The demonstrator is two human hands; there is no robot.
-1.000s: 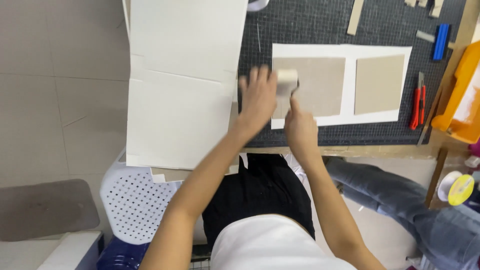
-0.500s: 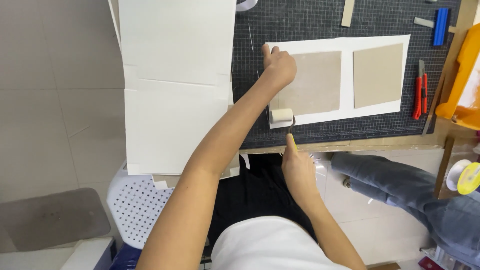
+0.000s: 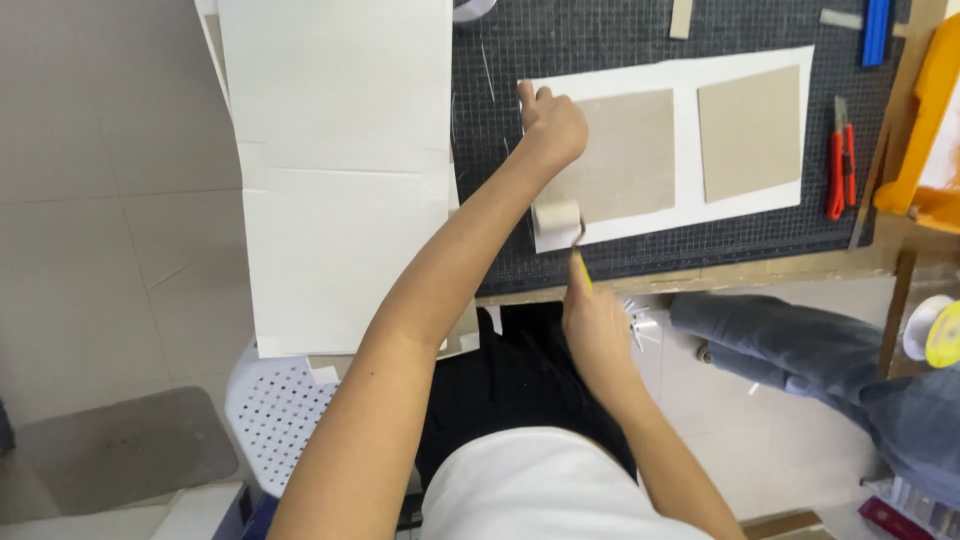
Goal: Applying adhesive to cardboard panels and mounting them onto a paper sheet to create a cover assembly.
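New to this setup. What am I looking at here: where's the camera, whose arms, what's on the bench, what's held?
There is no machine here. The one view comes from a camera worn on a person's head, looking down, so both bare arms reaching up into the frame are that person's own.

The left hand presses on the near-left corner of a white paper sheet that carries two tan cardboard rectangles. The right hand grips the handle of a small pale roller, whose drum lies on the sheet's near edge.

All this sits on a dark gridded cutting mat. A large white folded board lies to the left, a red utility knife and a blue tool to the right. The denim-clad leg at right belongs to someone else.
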